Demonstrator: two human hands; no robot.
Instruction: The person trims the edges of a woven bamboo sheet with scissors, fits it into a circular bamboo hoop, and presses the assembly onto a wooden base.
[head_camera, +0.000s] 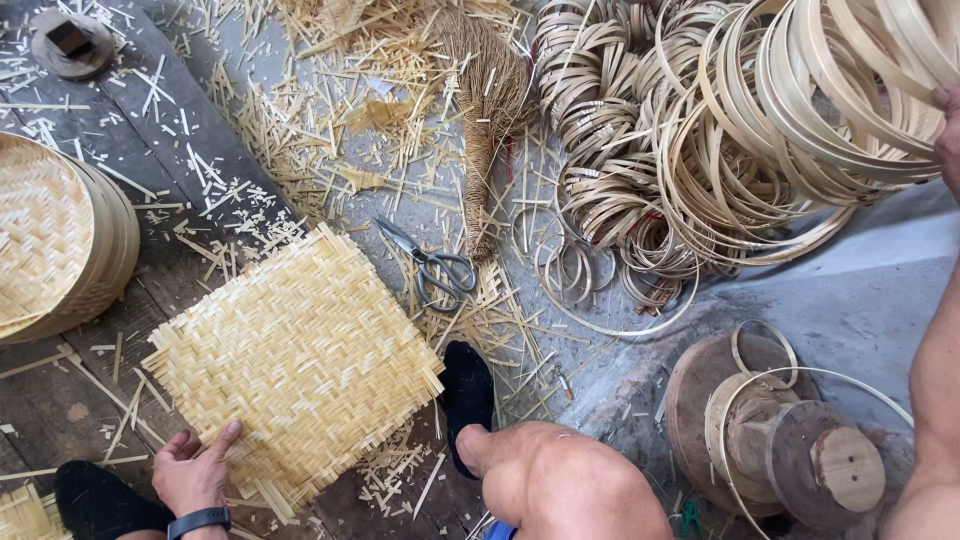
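Low in frame, my left hand rests flat, fingers spread, on the woven mat; my right hand, upper right, grips bamboo hoops. Scissors lie centre.

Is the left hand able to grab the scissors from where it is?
Probably yes. The left hand rests on the woven mat, and the scissors lie just beyond the mat's far corner, uncovered amid loose splinters.

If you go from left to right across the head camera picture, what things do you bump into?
Round woven tray → square woven mat → scissors → pile of bamboo hoops.
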